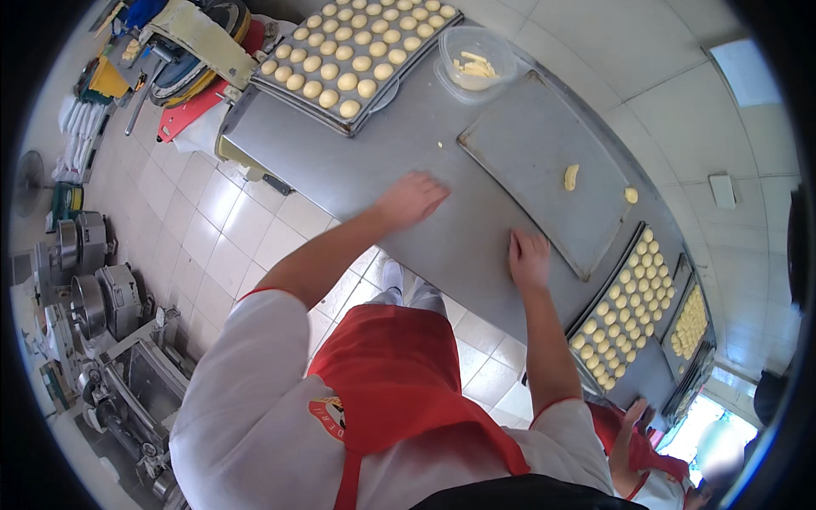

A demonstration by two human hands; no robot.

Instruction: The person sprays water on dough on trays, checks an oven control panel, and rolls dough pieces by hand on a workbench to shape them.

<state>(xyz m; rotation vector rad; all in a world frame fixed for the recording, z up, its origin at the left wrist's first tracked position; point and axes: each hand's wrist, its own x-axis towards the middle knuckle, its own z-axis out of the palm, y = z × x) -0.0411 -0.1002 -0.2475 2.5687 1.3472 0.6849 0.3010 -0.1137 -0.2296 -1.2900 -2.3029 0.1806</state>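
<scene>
My left hand (414, 200) is over the bare metal worktable (340, 161), palm down, its fingers slightly smeared by motion; whether anything lies under them is hidden. Closer to the table's near edge, my right hand (529, 257) is beside a flat baking tray (544, 136), thumb apart from loosely bent fingers and nothing visible in it. One elongated piece of yellow dough (571, 177) lies on that tray. Another small dough lump (631, 195) sits at its far right edge. A tiny crumb (439, 144) rests on the table beyond my left hand.
A tray of round dough balls (361, 64) stands at the far left, beside a clear plastic tub (478, 59) holding pale strips. Toward the right are another tray of dough balls (625, 306) and a smaller tray (688, 323). A co-worker (633, 442) stands at the lower right.
</scene>
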